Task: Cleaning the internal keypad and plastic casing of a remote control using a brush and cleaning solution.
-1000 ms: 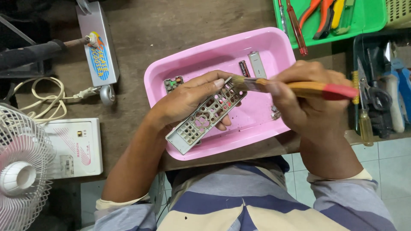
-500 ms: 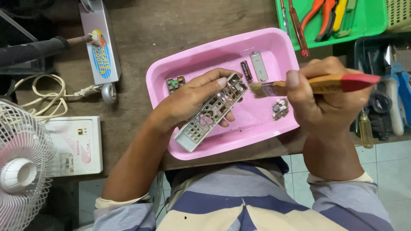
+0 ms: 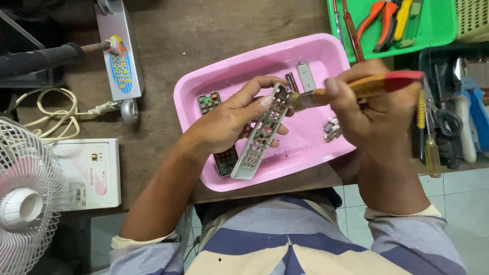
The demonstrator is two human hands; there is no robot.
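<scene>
Where the wooden table [image 3: 229,30] meets the left edge, part of a white fan [image 3: 25,203], with a white box-shaped device [image 3: 89,173] just beside it and a coiled cream cable [image 3: 46,114] above. Further right, a small silver toy scooter [image 3: 119,48] lying flat. Near the centre, a shallow pink tray [image 3: 326,51] on the table, holding a small green circuit board [image 3: 209,102], a dark battery [image 3: 291,81], a grey cover piece [image 3: 306,76] and a little heap of loose rubber buttons [image 3: 332,130]. Over the tray, left forearm reaching in from the lower left, left hand [image 3: 229,122] palm-down, fingers and thumb wrapped firmly around a grey remote-control shell [image 3: 262,133] with rows of open button holes, tilted on edge, its lower end touching the tray. To the right, right hand [image 3: 374,114] curled tightly around the yellow-and-red handle of a paintbrush [image 3: 356,87], bristles touching the shell's upper end. At far right, a green tray [image 3: 443,20] with pliers [image 3: 379,20], and more hand tools [image 3: 458,122] below it.
</scene>
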